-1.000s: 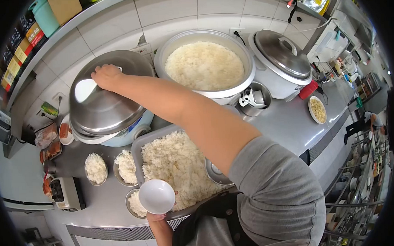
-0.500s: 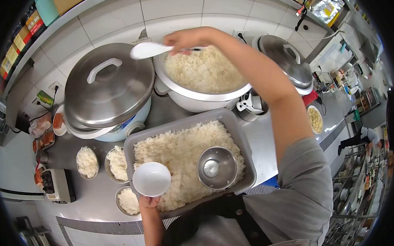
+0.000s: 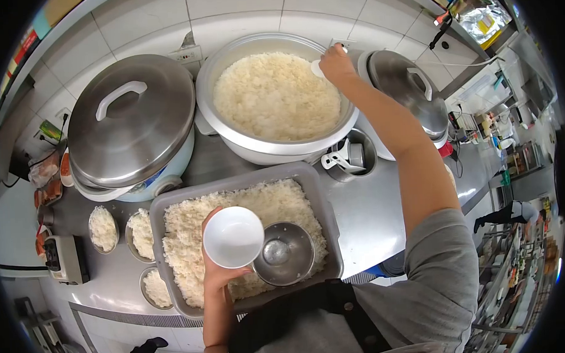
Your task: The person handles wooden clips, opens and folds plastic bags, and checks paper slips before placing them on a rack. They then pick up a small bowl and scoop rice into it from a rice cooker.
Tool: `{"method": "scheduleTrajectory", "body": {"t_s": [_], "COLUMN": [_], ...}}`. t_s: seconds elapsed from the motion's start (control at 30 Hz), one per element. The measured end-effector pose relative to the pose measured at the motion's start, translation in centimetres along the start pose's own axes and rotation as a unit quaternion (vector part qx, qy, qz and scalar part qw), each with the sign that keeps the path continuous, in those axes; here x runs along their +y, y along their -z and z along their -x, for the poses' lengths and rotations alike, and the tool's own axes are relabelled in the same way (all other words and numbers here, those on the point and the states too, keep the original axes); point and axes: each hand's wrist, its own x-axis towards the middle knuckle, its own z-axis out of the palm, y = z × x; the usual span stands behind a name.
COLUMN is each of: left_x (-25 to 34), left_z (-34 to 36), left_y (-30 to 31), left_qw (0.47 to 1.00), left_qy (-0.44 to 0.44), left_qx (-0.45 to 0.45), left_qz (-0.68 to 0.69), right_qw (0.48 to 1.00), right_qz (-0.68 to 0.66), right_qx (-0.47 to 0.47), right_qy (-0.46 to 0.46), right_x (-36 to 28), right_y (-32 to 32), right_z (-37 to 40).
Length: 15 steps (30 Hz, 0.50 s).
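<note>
My left hand [image 3: 218, 272] grips an empty white bowl [image 3: 233, 238] over the grey tub [image 3: 332, 246], which holds a wide bed of cooked rice [image 3: 203, 207]. Just right of that bowl, an empty steel bowl [image 3: 288, 258] rests on the rice. My right hand [image 3: 338, 64] is closed around a white rice paddle [image 3: 317, 69] at the right rim of an open rice cooker [image 3: 257, 151]. Most of the paddle is hidden by the hand. Inside the cooker, loose white rice [image 3: 276, 96] reaches up near the rim.
To the left stands a large lidded cooker [image 3: 134, 119]; another lidded cooker [image 3: 404, 88] is at the right. Several small bowls of rice [image 3: 102, 229] sit left of the tub. A steel pot [image 3: 363, 158] holds white-handled utensils. Another person [image 3: 514, 213] is partly visible far right.
My right hand has moved right with the paddle, from above the cooker's left side to its right rim. My left hand has raised the white bowl slightly. The view has shifted.
</note>
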Motion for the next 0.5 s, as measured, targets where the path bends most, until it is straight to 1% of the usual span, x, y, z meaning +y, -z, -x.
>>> {"method": "scheduleTrajectory", "body": {"t_s": [0.03, 0.13, 0.23, 0.33, 0.37, 0.47, 0.5], "left_x": [-0.6, -1.1, -1.6, -2.7, -3.0, -3.9, -4.0], "left_z": [0.0, 0.4, 0.7, -0.1, -0.8, -3.9, -4.9], "left_y": [-0.5, -2.2, -3.4, -3.9, -4.1, -4.9, -5.4], "left_qw": [1.0, 0.999, 0.999, 0.999, 0.999, 0.987, 0.983], "left_qy": [-0.013, -0.02, -0.028, -0.018, -0.006, -0.073, -0.082], "left_qx": [-0.006, 0.017, 0.042, 0.041, 0.052, 0.064, 0.075], "left_qz": [-0.019, -0.022, -0.016, 0.001, -0.009, -0.127, -0.144], "right_qw": [0.999, 0.993, 0.989, 0.98, 0.977, 0.967, 0.964], "right_qz": [0.022, -0.029, -0.084, -0.125, -0.14, -0.172, -0.178], "right_qx": [0.018, -0.111, -0.118, -0.153, -0.16, -0.181, -0.19], "right_qy": [0.018, 0.009, -0.021, -0.028, -0.031, -0.045, -0.048], "right_x": [-0.3, -0.5, 0.0, -0.1, -0.2, -0.3, -0.4], "right_y": [-0.1, 1.5, 0.5, 1.2, 1.3, 1.6, 1.9], "right_z": [0.1, 0.3, 0.9, 1.0, 1.1, 1.0, 1.0]}}
